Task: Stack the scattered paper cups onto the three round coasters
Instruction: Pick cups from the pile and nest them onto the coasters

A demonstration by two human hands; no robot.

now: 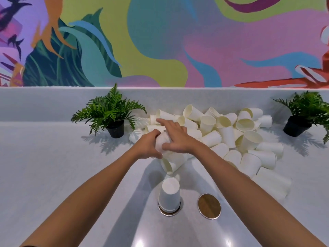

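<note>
While both hands meet at the near-left edge of the pile (231,132), all eyes go to one cup (162,140) caught between them. The left hand (148,146) wraps it from the left, fingers curled round the wall. The right hand (176,137) lies over the top, thumb hooked on the near side and forefinger reaching out toward the pile. So it's clamped from both sides.

The cup looks tipped, closed end up and away, mouth toward the person, though the hands hide too much to be certain. Another cup (171,163) lies on its side just below the grip, mouth facing near-left. I can't tell whether it touches the held one.

Now the line that matters: the stack (169,196) stands mouth-down on the left coaster (169,212), almost straight back toward the person from the grip and between the two forearms. Neither hand is clearly nearer. My read is that the cup has to travel back along that line and arrive upright, mouth down, square over the stack's flat top.

Just right of the stack sits a bare coaster (209,206), apart from it. A third coaster doesn't show. By my count the job is barely begun, with most cups heaped against the back ledge.
</note>
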